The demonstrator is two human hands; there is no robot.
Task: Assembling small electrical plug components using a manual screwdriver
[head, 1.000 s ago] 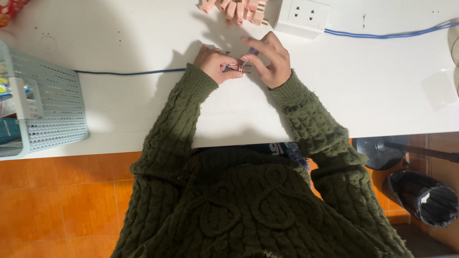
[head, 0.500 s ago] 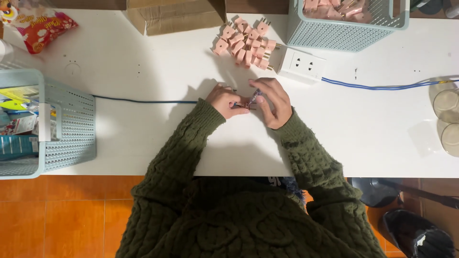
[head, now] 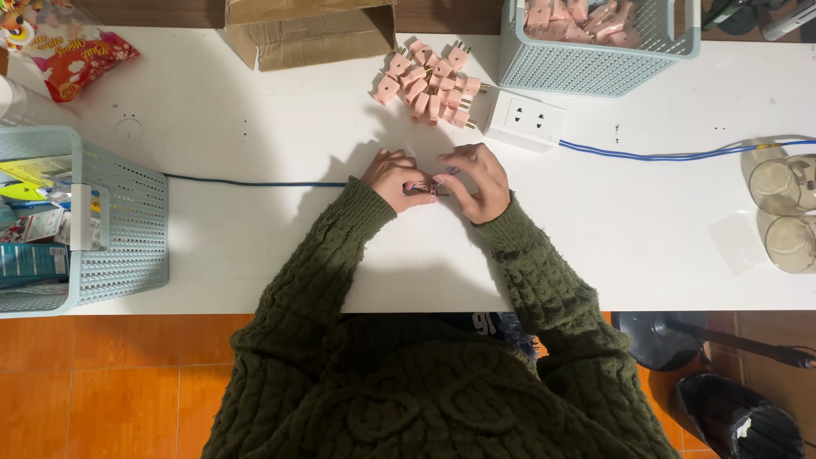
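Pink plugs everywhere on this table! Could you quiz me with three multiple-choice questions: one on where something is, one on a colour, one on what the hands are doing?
1. The loose heap of pink plugs lies:
A. beside the white power strip
B. in the cardboard box
C. on the floor

2. The cable running across the white table is:
A. red
B. blue
C. yellow

3. The left hand and right hand are:
A. far apart, empty
B. resting in the basket
C. together on one small pink piece

Answers: 1 A, the heap touches the strip's left side. 2 B, it shows blue. 3 C, both sets of fingers meet on it.
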